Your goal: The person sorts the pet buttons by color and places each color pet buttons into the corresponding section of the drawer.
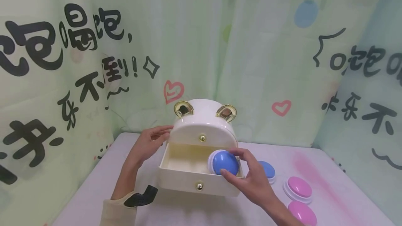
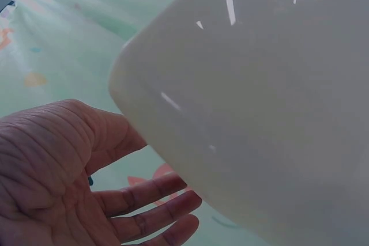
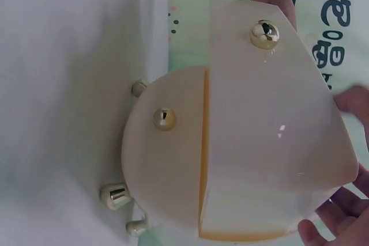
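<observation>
A white drawer box point(image 1: 203, 114) with gold ears stands on the table, and its drawer point(image 1: 179, 180) is pulled out toward me. My right hand point(image 1: 254, 180) pinches a round jar with a glossy blue lid point(image 1: 225, 163) between thumb and fingers. The jar is tilted at the right end of the drawer; whether it touches the drawer floor I cannot tell. My left hand point(image 1: 150, 145) lies with extended fingers against the box's left side, also seen in the left wrist view. The right wrist view shows the drawer front point(image 3: 271, 108) and right fingers beside it, but the jar is hidden.
To the right of the box lie another blue-lidded jar point(image 1: 267, 170), partly behind my right hand, and two pink-lidded jars, one point(image 1: 299, 187) farther back and one point(image 1: 302, 213) nearer. Printed curtains point(image 1: 251, 62) hang around the white table point(image 1: 132, 173).
</observation>
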A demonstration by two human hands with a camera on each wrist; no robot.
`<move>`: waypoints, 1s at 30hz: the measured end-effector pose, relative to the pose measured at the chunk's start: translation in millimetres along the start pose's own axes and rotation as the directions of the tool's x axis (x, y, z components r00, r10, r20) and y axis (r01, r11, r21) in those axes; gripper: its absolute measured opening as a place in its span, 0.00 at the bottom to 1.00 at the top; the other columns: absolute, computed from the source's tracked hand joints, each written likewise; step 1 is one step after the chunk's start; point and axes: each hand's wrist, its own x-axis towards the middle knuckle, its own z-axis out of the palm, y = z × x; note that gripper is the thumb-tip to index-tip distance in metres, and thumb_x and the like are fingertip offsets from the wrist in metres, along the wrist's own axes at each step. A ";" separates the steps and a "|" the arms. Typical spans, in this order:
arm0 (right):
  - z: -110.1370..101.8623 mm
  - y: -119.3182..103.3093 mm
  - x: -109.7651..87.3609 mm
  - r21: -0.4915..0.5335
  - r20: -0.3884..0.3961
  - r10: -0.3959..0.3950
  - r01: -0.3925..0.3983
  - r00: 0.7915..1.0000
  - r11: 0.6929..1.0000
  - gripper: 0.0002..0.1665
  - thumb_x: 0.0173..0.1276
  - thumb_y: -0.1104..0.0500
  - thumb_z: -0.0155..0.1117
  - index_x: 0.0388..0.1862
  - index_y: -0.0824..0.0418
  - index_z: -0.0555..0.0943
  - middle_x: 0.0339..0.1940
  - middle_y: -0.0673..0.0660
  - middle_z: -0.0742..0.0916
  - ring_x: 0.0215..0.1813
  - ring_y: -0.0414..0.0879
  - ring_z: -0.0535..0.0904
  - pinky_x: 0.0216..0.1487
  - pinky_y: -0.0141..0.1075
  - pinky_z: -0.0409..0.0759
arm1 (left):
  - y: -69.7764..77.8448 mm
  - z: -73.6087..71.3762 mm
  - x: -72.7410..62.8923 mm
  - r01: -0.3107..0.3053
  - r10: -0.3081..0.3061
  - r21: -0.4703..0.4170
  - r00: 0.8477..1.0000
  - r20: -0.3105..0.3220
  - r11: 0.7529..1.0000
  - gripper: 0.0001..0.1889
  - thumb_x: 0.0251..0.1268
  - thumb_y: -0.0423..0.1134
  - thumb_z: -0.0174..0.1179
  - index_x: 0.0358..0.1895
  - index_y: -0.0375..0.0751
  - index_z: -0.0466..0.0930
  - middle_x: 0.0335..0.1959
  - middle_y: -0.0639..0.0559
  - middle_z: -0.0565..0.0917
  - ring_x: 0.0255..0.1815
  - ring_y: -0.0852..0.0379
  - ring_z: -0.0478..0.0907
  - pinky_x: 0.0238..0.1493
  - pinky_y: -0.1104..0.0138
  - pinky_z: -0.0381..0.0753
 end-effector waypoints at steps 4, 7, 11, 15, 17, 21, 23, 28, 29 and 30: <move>-0.5 -0.1 -0.4 -0.020 -0.031 0.014 -0.014 0.999 1.000 0.29 0.57 0.59 0.81 0.56 0.58 0.80 0.53 0.51 0.87 0.57 0.47 0.81 0.61 0.48 0.77 | 0.1 0.1 0.6 0.000 0.000 0.004 1.000 -0.003 1.000 0.19 0.77 0.38 0.57 0.67 0.41 0.79 0.59 0.39 0.84 0.59 0.42 0.81 0.56 0.53 0.82; -0.5 -0.1 -1.3 -0.046 -0.051 0.005 -0.007 0.999 0.999 0.28 0.58 0.59 0.81 0.56 0.59 0.80 0.53 0.51 0.87 0.56 0.46 0.82 0.59 0.43 0.79 | 0.3 0.3 0.6 0.001 -0.001 0.002 1.000 -0.005 1.000 0.19 0.77 0.38 0.57 0.67 0.41 0.79 0.59 0.39 0.84 0.58 0.42 0.81 0.55 0.54 0.82; -0.5 0.1 -2.6 -0.053 -0.065 0.000 -0.004 0.998 0.999 0.26 0.60 0.59 0.79 0.56 0.58 0.80 0.53 0.51 0.87 0.55 0.45 0.83 0.57 0.41 0.80 | 0.7 0.8 0.6 0.002 -0.002 0.002 1.000 -0.004 1.000 0.19 0.77 0.38 0.57 0.67 0.41 0.79 0.59 0.38 0.84 0.58 0.42 0.81 0.54 0.55 0.82; -0.8 0.8 -3.9 -0.040 -0.084 -0.010 0.007 0.996 0.999 0.25 0.60 0.60 0.79 0.56 0.59 0.80 0.53 0.50 0.87 0.54 0.45 0.82 0.55 0.37 0.81 | 0.4 0.9 0.8 0.001 -0.001 0.001 1.000 -0.004 1.000 0.19 0.77 0.38 0.57 0.67 0.41 0.79 0.59 0.38 0.84 0.58 0.42 0.81 0.55 0.54 0.82; -0.8 1.2 -4.4 -0.039 -0.091 -0.018 0.014 0.996 0.999 0.25 0.60 0.60 0.79 0.56 0.59 0.80 0.53 0.50 0.87 0.54 0.45 0.82 0.53 0.37 0.81 | -0.4 0.7 0.9 0.002 -0.002 0.000 1.000 -0.005 1.000 0.19 0.77 0.38 0.57 0.67 0.41 0.79 0.59 0.39 0.84 0.58 0.42 0.82 0.55 0.54 0.82; -1.5 2.0 -6.0 -0.044 -0.090 -0.014 0.010 0.996 0.999 0.26 0.61 0.61 0.79 0.57 0.60 0.80 0.53 0.49 0.87 0.53 0.46 0.82 0.52 0.37 0.82 | -1.0 0.8 0.8 -0.001 0.001 -0.001 1.000 -0.006 1.000 0.19 0.77 0.38 0.57 0.67 0.41 0.79 0.58 0.39 0.84 0.58 0.43 0.82 0.54 0.55 0.82; -2.3 2.1 -6.8 -0.054 -0.085 0.000 -0.005 0.996 0.999 0.26 0.61 0.60 0.78 0.57 0.59 0.79 0.53 0.50 0.87 0.53 0.47 0.82 0.52 0.38 0.82 | -1.0 0.9 0.7 -0.003 0.003 0.000 1.000 -0.005 1.000 0.19 0.77 0.38 0.57 0.67 0.41 0.79 0.59 0.39 0.84 0.58 0.43 0.82 0.54 0.55 0.82; -5.1 4.2 -7.6 -0.059 -0.084 0.012 -0.017 0.996 0.998 0.27 0.62 0.61 0.78 0.58 0.60 0.79 0.53 0.53 0.86 0.51 0.48 0.82 0.52 0.38 0.83 | -0.9 1.0 0.9 -0.005 0.005 0.000 1.000 -0.005 1.000 0.19 0.77 0.38 0.57 0.67 0.42 0.79 0.59 0.39 0.84 0.58 0.42 0.82 0.55 0.54 0.82; -5.6 5.2 -7.6 -0.053 -0.089 0.006 -0.011 0.996 0.999 0.27 0.61 0.62 0.78 0.58 0.61 0.79 0.53 0.54 0.87 0.51 0.49 0.82 0.51 0.37 0.82 | -0.8 1.0 0.8 -0.005 0.005 -0.001 1.000 -0.005 1.000 0.19 0.77 0.38 0.57 0.67 0.42 0.79 0.59 0.38 0.84 0.58 0.42 0.82 0.55 0.54 0.82; -6.0 6.1 -7.5 -0.050 -0.094 -0.001 -0.003 0.996 0.999 0.27 0.61 0.62 0.78 0.58 0.62 0.79 0.52 0.54 0.87 0.51 0.48 0.82 0.51 0.37 0.82 | -0.8 1.0 0.8 -0.005 0.005 -0.002 1.000 -0.004 1.000 0.19 0.77 0.38 0.57 0.67 0.42 0.79 0.59 0.38 0.84 0.58 0.42 0.81 0.55 0.54 0.82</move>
